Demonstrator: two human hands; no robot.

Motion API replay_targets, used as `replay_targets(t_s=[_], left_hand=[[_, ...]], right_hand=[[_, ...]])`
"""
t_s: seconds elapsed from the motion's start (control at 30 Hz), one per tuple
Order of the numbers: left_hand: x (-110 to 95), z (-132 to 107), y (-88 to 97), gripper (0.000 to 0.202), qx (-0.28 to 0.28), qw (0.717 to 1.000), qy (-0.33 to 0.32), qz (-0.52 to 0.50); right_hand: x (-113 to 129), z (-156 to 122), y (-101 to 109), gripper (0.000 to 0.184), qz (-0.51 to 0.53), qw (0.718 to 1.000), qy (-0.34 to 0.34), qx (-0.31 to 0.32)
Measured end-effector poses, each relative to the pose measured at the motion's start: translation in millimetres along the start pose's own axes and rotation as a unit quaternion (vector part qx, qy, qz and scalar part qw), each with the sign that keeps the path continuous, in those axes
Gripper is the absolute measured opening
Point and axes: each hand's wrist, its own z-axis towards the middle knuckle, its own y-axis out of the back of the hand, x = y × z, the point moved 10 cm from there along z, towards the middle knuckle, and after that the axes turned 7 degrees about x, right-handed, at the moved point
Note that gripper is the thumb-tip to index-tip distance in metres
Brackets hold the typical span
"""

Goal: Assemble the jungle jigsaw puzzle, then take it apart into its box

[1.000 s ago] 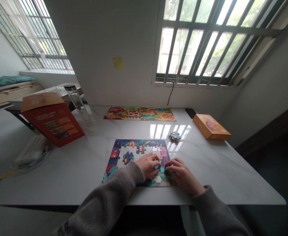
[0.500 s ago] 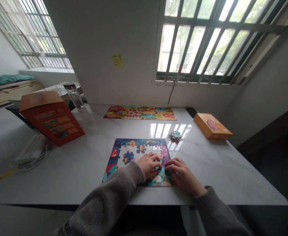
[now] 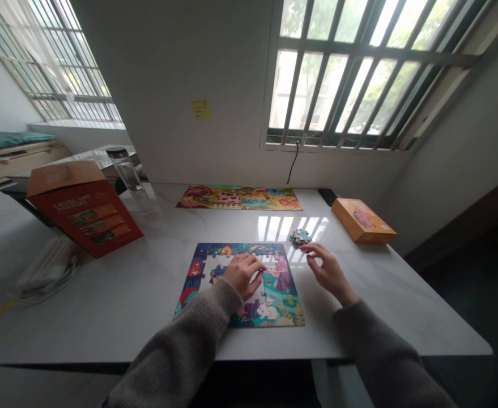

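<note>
A partly assembled jigsaw puzzle (image 3: 289, 294) lies on the white table, its frame and right side filled with dark blue, purple and teal pieces. My left hand (image 3: 244, 276) rests over the middle of it, fingers loosely curved and apart from the thumb, with no piece visible in them. Just left of that hand, loose dark blue pieces (image 3: 216, 274) lie inside the frame, partly covered. Off the puzzle's right edge is my right hand (image 3: 328, 275), thumb and forefinger apart. Its fingertips are beside a small pile of puzzle pieces (image 3: 300, 236).
A finished long puzzle (image 3: 240, 198) lies at the back by the wall. An orange box (image 3: 363, 221) and a dark phone-like object (image 3: 327, 196) are at back right. On the left stand a red puzzle box (image 3: 91, 209), a clear bottle (image 3: 125, 170) and a white cabled device (image 3: 51, 260).
My right hand has left the puzzle's right side and moved up and right to the pile. My left hand has shifted slightly left and up. The camera view has moved a little.
</note>
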Motion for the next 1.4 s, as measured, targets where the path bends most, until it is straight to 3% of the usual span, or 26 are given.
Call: replay_targets(t_s=[0.07,0.13,0.3,0.43,0.57,0.93,1.13,1.27,1.4], left_hand=[[2.4,-0.1,4.5,0.014,-0.01,1.0,0.007,-0.005],[3.8,-0.4,6.0,0.013,-0.015,1.0,0.012,-0.014],[17.0,-2.3,15.9,0.014,-0.06,0.995,0.061,-0.054],[19.1,-2.2,21.2,0.014,-0.075,0.992,0.065,-0.08],[14.0,-0.9,20.4,0.015,-0.066,0.993,0.046,-0.084],[12.2,-0.9,17.6,0.014,-0.063,0.992,0.033,-0.106],[15.9,-0.6,17.8,0.014,-0.064,0.989,0.047,-0.128],[27.6,-1.7,19.4,0.015,-0.082,0.977,0.078,-0.179],[49.5,-4.6,16.7,0.019,-0.097,0.961,0.144,-0.216]], right_hand=[[-18.1,19.7,19.1,0.024,-0.06,0.997,-0.001,-0.056],[-34.8,38.7,25.9,0.025,-0.118,0.99,-0.007,-0.071],[-67.6,64.8,20.1,0.035,-0.195,0.975,-0.069,-0.085],[-80.3,62.0,7.8,0.047,-0.227,0.965,-0.102,-0.079],[-89.3,53.4,-0.2,0.046,-0.222,0.967,-0.111,-0.057],[-92.2,47.8,4.6,0.041,-0.176,0.977,-0.088,-0.078],[-65.0,44.5,18.1,0.044,-0.154,0.979,-0.038,-0.127],[-13.1,47.3,-21.5,0.054,-0.079,0.995,0.057,-0.013],[45.4,35.7,-64.1,0.064,-0.025,0.989,0.13,0.065]])
